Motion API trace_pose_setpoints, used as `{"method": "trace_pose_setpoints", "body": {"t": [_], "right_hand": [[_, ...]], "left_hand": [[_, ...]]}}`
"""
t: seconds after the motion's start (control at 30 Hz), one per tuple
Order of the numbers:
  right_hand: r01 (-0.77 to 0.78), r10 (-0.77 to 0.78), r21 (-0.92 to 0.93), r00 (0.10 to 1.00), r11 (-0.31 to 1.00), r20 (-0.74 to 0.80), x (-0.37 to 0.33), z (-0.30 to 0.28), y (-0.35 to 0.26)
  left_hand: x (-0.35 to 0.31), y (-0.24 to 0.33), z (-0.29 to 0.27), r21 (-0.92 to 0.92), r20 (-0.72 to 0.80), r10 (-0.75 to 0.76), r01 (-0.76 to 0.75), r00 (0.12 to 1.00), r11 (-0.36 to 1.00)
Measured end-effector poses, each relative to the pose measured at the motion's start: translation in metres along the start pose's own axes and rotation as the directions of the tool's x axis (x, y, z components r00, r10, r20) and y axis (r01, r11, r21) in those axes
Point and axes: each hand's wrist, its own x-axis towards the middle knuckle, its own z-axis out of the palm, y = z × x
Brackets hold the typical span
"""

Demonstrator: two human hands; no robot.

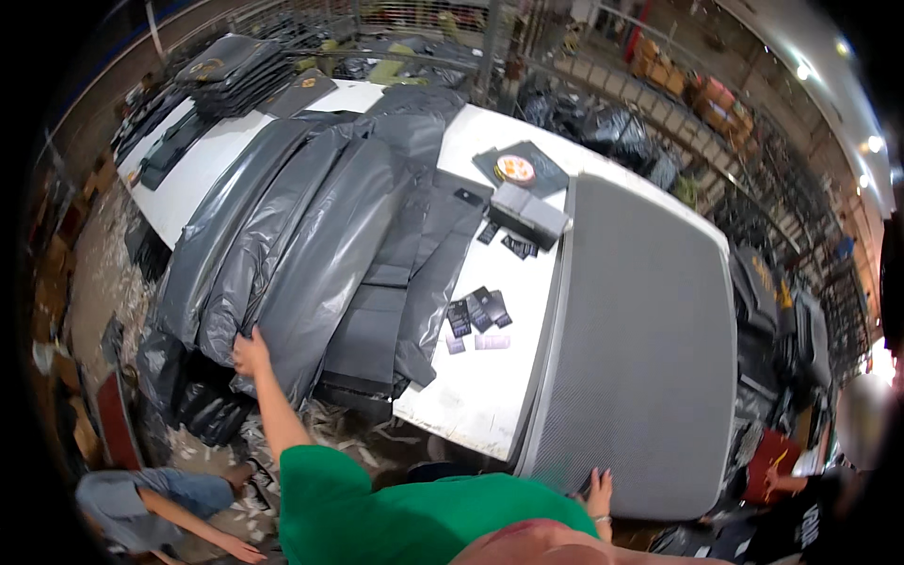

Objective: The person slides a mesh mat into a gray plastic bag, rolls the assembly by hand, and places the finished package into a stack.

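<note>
My left hand [250, 356] is at the near end of a row of long, grey, plastic-wrapped bundles. Its fingers are closed on the edge of a shiny grey plastic bag [226, 330]; part of the grip is hidden. Further right, my right hand [600, 492] rests with fingers extended at the near edge of a large grey textured mat [640, 348]. That mat lies in a stack with rounded corners. Beside the bundles, an opened grey plastic wrapping [414, 282] exposes flat dark grey pieces [367, 330].
On the white table [476, 405] lie several small dark cards [485, 309], a grey box [527, 215] and a dark folded piece with a round label [515, 169]. Dark mats [231, 75] are stacked at the far left. People [169, 504] [800, 508] are low at both sides.
</note>
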Motion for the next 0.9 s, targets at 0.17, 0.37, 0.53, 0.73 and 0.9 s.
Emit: {"method": "trace_pose_setpoints", "body": {"t": [0.17, 0.37, 0.53, 0.73, 0.9], "right_hand": [[-0.065, 0.054, 0.048, 0.979, 0.997, 0.197, 0.013, -0.023, -0.005], [0.019, -0.079, 0.214, 0.958, 0.977, 0.274, 0.069, -0.089, -0.044], [0.335, -0.446, 0.630, 0.895, 0.701, 0.021, 0.151, -0.107, -0.138], [0.247, -0.661, 0.827, 0.726, 0.505, 0.187, 0.135, -0.074, -0.236], [0.021, -0.734, 0.845, 0.507, 0.534, 0.451, 0.101, -0.028, -0.307]], "left_hand": [[-0.023, -0.057, 0.005, 0.032, 0.049, -0.284, 0.283, 0.958, 0.959], [-0.027, -0.147, 0.015, -0.451, 0.702, -0.267, 0.702, 0.660, 0.552], [-0.085, -0.148, 0.032, -0.591, 0.763, -0.101, 0.752, 0.639, 0.293], [-0.109, -0.173, 0.047, -0.482, 0.796, -0.091, 0.718, 0.598, 0.503], [-0.101, -0.168, 0.068, -0.492, 0.560, -0.045, 0.376, 0.828, 0.785]]}}
